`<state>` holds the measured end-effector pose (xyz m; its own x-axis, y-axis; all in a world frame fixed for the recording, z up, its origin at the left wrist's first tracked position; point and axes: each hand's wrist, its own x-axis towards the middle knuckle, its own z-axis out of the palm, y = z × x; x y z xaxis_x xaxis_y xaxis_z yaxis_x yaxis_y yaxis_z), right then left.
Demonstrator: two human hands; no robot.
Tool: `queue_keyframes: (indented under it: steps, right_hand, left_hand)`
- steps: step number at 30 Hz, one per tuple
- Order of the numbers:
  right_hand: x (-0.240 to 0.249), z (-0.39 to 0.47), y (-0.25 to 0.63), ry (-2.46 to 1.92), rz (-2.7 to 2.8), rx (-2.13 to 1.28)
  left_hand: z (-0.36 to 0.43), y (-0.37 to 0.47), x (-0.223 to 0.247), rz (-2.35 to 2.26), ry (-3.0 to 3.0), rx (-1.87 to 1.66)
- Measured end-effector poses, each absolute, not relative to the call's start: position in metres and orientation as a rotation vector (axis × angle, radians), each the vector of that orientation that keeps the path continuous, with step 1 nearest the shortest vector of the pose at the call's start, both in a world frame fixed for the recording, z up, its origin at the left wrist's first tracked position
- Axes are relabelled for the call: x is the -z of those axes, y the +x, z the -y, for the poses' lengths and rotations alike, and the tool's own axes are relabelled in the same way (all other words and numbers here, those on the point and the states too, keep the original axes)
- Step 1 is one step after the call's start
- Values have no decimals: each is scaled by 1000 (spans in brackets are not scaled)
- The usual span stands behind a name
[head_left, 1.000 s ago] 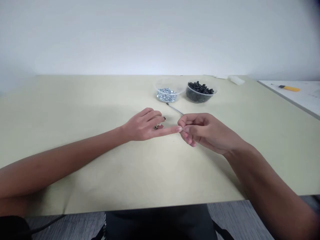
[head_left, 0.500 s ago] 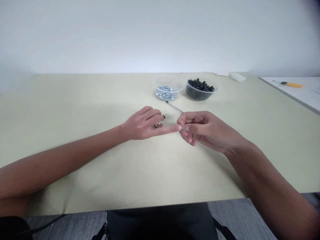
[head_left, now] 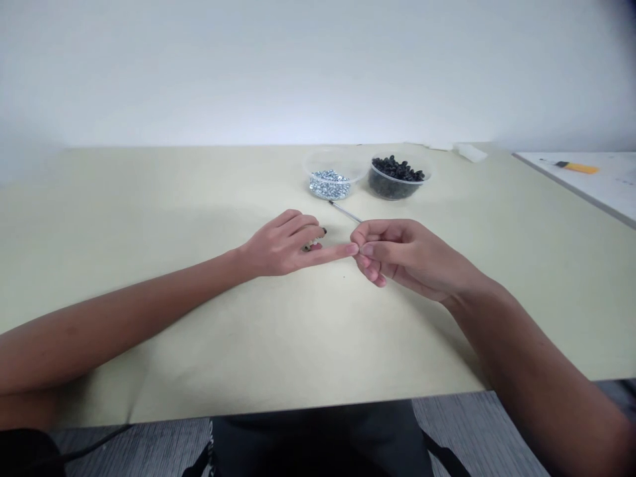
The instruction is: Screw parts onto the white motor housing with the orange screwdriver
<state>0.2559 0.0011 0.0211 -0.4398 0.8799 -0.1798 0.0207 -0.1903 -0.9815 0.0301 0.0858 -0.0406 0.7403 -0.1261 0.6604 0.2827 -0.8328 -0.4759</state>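
My left hand (head_left: 288, 245) is above the table with its index finger stretched to the right. Its other fingers curl around a small whitish piece with a dark end (head_left: 314, 245), mostly hidden by the fingers. Thumb and index finger of my right hand (head_left: 397, 255) are pinched together at the tip of that outstretched finger. Whatever lies in the pinch is too small to make out. Just behind my right hand lies a slim grey pen-like rod (head_left: 345, 211), its near end hidden by the hand.
Toward the back stand two clear plastic bowls: one with small silvery metal parts (head_left: 330, 184), the other with black plastic pieces (head_left: 397, 175). White scraps (head_left: 470, 153) lie at the far edge. On a white board (head_left: 613, 189) at right rests a yellow-handled tool (head_left: 576, 167).
Both hands stay nearly in place; the right hand's fingertips have shifted very slightly left against the left index fingertip. The bowls and other things have not moved.
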Motion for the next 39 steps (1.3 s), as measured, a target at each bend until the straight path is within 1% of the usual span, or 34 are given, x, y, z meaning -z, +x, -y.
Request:
queue_keyframes:
  steps: [10, 24, 31, 34, 37, 39]
  right_hand:
    - [-15, -2, 254, -1096, 1499, -1430]
    - [-17, -3, 257, -1245, 1605, -1341]
    - [-21, 0, 253, -1281, 1674, -1203]
    - [-19, 1, 249, -1225, 1628, -1062]
    - [-16, 2, 247, -1146, 1628, -953]
    - [-14, 2, 247, -1113, 1656, -950]
  left_hand:
    - [-85, 31, 37, 151, -2339, 942]
    - [-86, 31, 38, 110, -2292, 919]
    - [-86, 32, 39, 141, -2389, 969]
    - [-87, 31, 41, 188, -2438, 1003]
    - [-87, 29, 43, 205, -2578, 1056]
    - [-85, 30, 43, 177, -2723, 1103]
